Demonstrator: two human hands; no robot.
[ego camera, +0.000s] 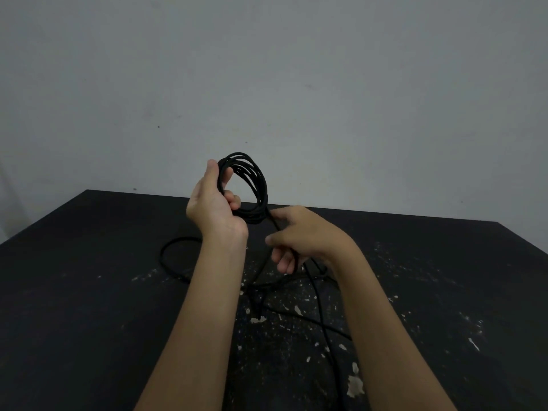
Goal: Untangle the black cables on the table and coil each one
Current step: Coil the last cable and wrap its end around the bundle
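Observation:
My left hand (pixel 212 203) holds up a coil of black cable (pixel 252 176) with several loops, fingers curled through the ring, above the black table (pixel 89 277). The free strand of that cable (pixel 274 222) runs down from the coil into my right hand (pixel 299 235), which grips it just below and to the right of the coil. From there the strand drops to the table. More loose black cable (pixel 170 259) lies on the table in a loop at the left and crosses in a tangle (pixel 258 295) between my forearms.
The table's surface is dark with pale paint flecks (pixel 354 384) near the front. Its far edge (pixel 385 216) meets a plain grey wall (pixel 296 84). Cable strands trail toward the near edge between my arms.

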